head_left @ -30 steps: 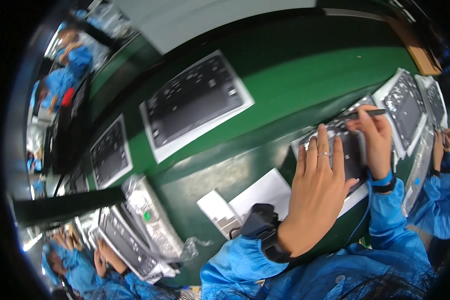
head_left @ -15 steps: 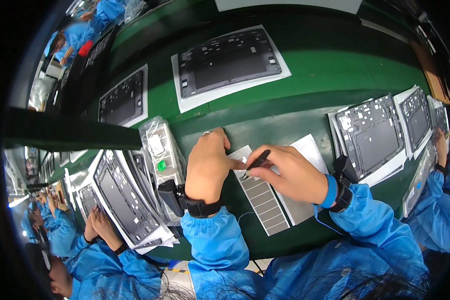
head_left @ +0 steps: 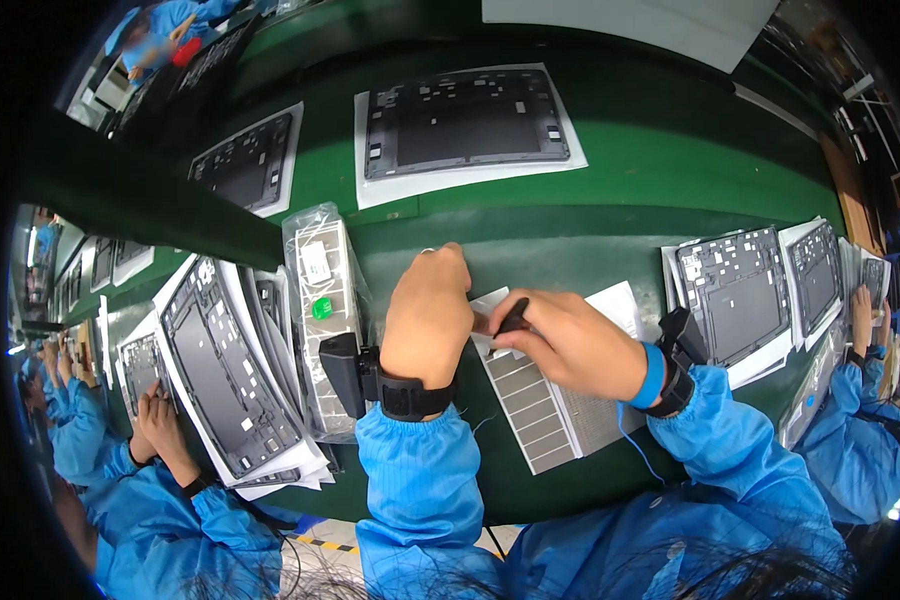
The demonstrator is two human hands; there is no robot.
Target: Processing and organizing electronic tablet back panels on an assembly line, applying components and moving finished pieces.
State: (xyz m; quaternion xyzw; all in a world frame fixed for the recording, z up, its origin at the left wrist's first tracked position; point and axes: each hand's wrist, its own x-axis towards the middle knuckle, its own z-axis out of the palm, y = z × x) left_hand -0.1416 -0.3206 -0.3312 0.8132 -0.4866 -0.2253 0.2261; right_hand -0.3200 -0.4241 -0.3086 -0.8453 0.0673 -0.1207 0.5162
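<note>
Curled grip at left: left hand, knuckles up, by the upper left end of the label sheet; fingertips hidden, cannot tell whether pinching anything. To its right, dark tool pinched between thumb and fingers of the right hand, over the same end of the sheet.

Label sheet lying on the table, close in front of the body. Upper end pale, grey pieces in rows below: judged part used, many left. No loose piece made out between the hands; contact at tool tip hidden.

Around, left to right: co-worker's hands at a small panel; large dark panel atop a stack, dotted with white bits; dark beam slanting across, partly blocking the view behind; bagged pack beside left wrist, partly behind the wrist box. Farther back, dark panel on white paper. Second sheet beside the label sheet, partly under right hand; blue cord trailing nearby. At right, white-dotted panel on paper, well apart from both hands; cannot tell whether finished.
</note>
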